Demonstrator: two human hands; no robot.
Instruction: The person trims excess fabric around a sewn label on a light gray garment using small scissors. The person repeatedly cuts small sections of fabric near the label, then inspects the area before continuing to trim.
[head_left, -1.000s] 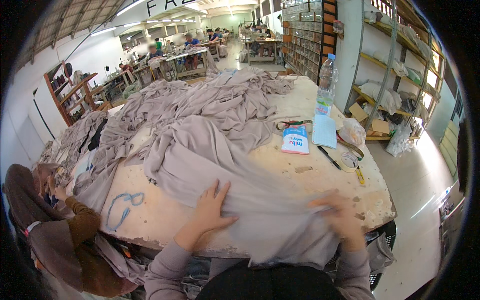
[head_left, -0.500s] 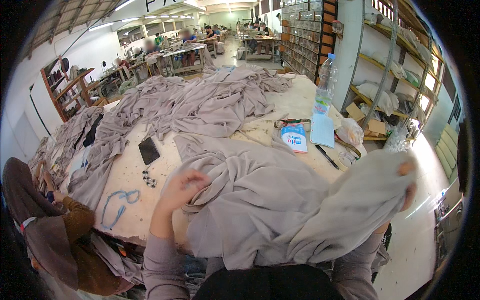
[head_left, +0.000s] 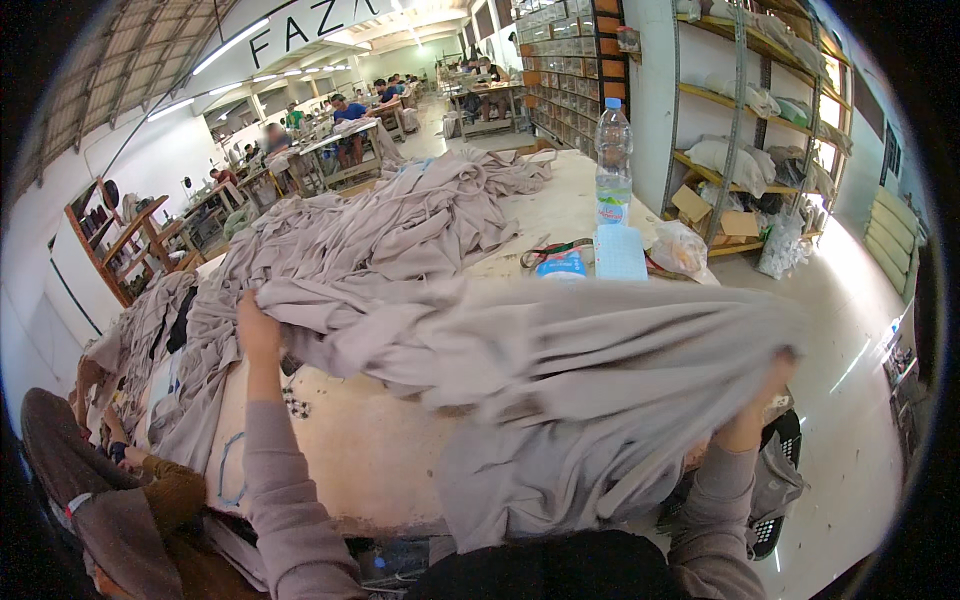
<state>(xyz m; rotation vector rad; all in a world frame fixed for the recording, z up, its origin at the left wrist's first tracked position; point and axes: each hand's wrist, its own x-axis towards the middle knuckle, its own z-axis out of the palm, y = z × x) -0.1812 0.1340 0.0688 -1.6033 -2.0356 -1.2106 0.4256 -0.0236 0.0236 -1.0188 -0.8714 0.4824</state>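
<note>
Right hand [head_left: 768, 388] blurred, fingers partly hidden by cloth [head_left: 610, 350]; cloth's right end smeared too. Packet [head_left: 562, 264] and notepad [head_left: 620, 252]: lower edges behind cloth. Co-worker [head_left: 105, 500] cut off lower left. Far workers [head_left: 347, 110]: hands too small to tell.

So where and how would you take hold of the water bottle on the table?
Probably around the upper body, just below the blue cap, coming from the left: the water bottle stands upright, tall and round, so a sideways wrap suits it. Tabletop shows on its left, while the notepad lies in front and the plastic bag to its right.
</note>
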